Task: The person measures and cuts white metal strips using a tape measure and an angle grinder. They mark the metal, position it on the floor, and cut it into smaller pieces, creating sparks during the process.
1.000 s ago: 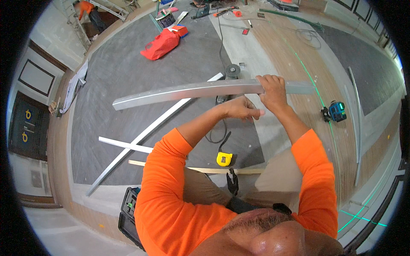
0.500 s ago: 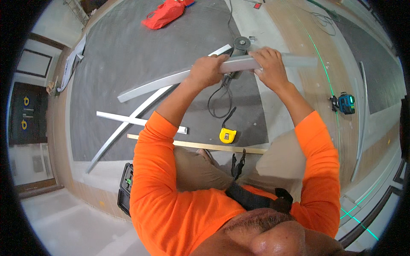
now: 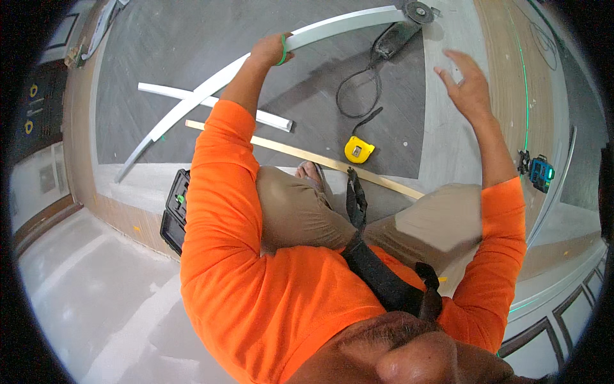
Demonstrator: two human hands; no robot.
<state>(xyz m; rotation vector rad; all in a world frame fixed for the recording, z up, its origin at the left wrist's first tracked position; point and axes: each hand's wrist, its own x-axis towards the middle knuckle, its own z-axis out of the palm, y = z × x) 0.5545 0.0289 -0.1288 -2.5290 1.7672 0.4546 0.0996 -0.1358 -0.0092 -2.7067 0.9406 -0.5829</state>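
My left hand (image 3: pixel 271 50) is closed round a long silver-white metal profile (image 3: pixel 345 24), which stretches from the lower left up toward an angle grinder. A green light streak crosses that hand near the thumb side. My right hand (image 3: pixel 467 84) hangs in the air on the right, fingers apart, touching nothing. Between the hands lies the angle grinder (image 3: pixel 396 40) with its disc at the top and a looped cord below. A shorter white profile (image 3: pixel 276 120) rests on the dark floor sheet, partly crossed by the long one. Nearer me sits a yellow tape measure (image 3: pixel 359 151).
A thin wood-coloured strip (image 3: pixel 307 155) runs across the floor before my knees. A green-beam laser level (image 3: pixel 541 173) stands at right, with a long thin metal length (image 3: pixel 563 166) beside it. An open black case (image 3: pixel 173 214) is by my left side.
My right hand has let go of the metal profile and moved away to the right. My left hand, still on the profile, has shifted left, and the profile now lies farther left.
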